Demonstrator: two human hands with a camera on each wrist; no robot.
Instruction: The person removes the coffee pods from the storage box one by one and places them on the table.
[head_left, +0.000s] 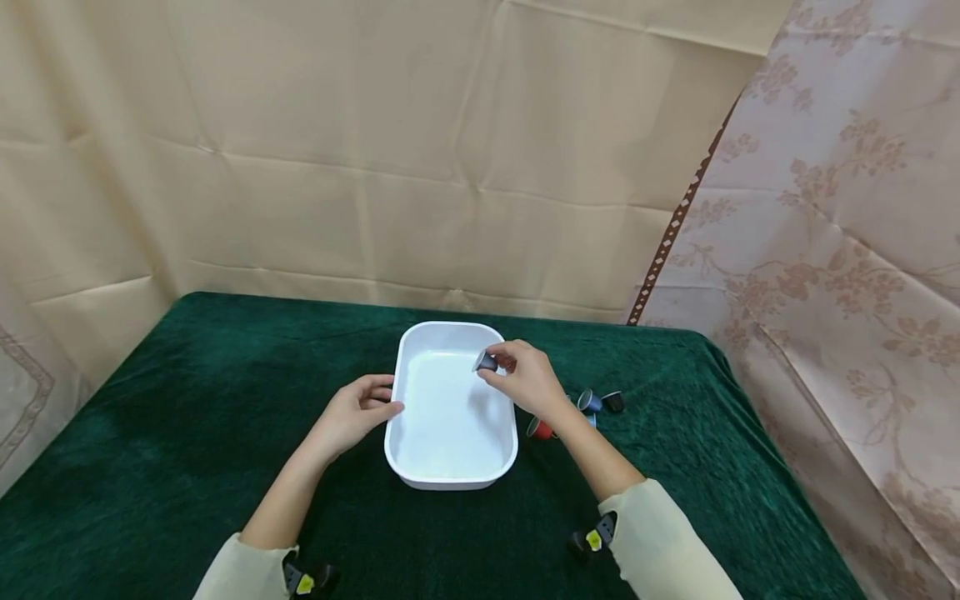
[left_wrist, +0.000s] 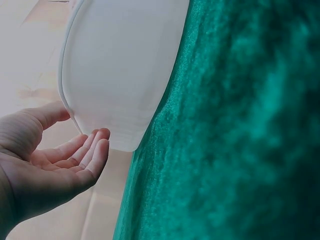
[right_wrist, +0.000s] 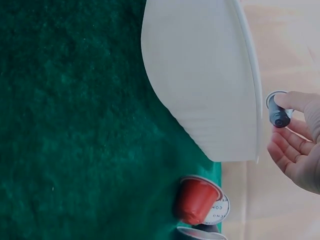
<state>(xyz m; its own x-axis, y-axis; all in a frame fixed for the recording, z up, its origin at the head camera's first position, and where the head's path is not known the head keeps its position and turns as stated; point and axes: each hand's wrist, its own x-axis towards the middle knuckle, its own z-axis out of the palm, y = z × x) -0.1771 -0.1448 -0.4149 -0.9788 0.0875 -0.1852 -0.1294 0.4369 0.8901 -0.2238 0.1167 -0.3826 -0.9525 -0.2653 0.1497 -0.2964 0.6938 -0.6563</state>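
A dark grey coffee capsule (head_left: 485,362) is pinched between the thumb and fingers of my right hand (head_left: 531,379), over the right side of a white plastic tray (head_left: 450,483). In the right wrist view the capsule (right_wrist: 279,110) shows its dark narrow end and pale rim, above the level of the tray's edge. My left hand (head_left: 356,418) grips the tray's left rim. Seen from the left wrist, its thumb lies at the rim and the curled fingers (left_wrist: 102,135) touch the outer wall.
Right of the tray, partly behind my right forearm, lie several more capsules: a red one (head_left: 538,428), a blue one (head_left: 589,401) and a black one (head_left: 613,402). A dark green cloth (head_left: 225,417) covers the table. Beige curtain (head_left: 375,167) hangs behind it.
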